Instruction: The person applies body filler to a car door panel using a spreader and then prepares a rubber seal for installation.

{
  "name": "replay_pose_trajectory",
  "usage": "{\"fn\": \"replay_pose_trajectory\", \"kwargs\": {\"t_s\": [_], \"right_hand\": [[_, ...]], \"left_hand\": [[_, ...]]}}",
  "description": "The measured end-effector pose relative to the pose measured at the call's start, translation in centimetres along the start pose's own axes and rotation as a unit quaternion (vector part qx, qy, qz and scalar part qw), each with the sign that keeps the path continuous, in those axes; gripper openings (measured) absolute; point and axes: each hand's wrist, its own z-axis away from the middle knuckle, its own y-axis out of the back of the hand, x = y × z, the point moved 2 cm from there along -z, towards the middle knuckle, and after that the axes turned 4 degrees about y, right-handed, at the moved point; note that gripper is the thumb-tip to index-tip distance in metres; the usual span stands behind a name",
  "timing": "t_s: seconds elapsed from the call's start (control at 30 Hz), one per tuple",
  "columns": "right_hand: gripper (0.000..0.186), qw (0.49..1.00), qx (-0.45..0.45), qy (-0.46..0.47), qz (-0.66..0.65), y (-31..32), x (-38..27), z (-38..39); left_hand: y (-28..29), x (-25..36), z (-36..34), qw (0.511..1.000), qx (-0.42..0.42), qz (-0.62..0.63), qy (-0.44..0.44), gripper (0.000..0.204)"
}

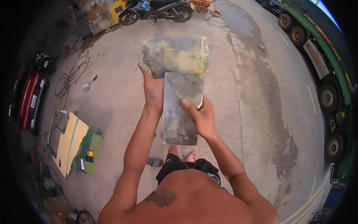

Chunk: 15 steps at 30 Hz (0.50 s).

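My left hand (153,91) grips a wide, grey metal sheet (175,54) smeared with pale yellow, its thumb at the sheet's left side and its other fingers hidden underneath. My right hand (201,115) is closed on a narrower, longer grey metal plate (179,127), thumb on its face and fingers round its right edge. This plate lies upright in the picture, just below the wide sheet and beside my left palm; whether the two pieces touch is unclear. My bare feet show below the plate.
A cream-and-green vehicle door (69,142) lies at left, near a coiled hose (69,80) and a red bumper (31,99). A motorbike (154,13) stands ahead by stacked bricks (201,5). A green truck (328,52) lines the right side, on the road.
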Motion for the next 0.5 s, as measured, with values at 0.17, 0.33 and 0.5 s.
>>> {"fn": "replay_pose_trajectory", "kwargs": {"t_s": [0.17, 0.33, 0.5], "right_hand": [[0.032, 0.998, -0.015, -0.005, 0.061, -0.3, -0.7, 0.0], [0.032, 0.997, -0.027, -0.021, 0.063, -0.5, -1.5, -0.1], [0.031, 0.999, -0.003, -0.015, 0.042, -0.9, -2.2, 0.5]], "left_hand": [[0.1, -0.6, -0.1, 1.0, -0.007, 0.02, -0.009, 0.089], [-0.9, -1.0, 0.9, 1.0, -0.004, 0.001, -0.003, 0.092], [-1.1, -1.1, 1.0, 0.999, 0.0, -0.042, -0.006, 0.092]]}}
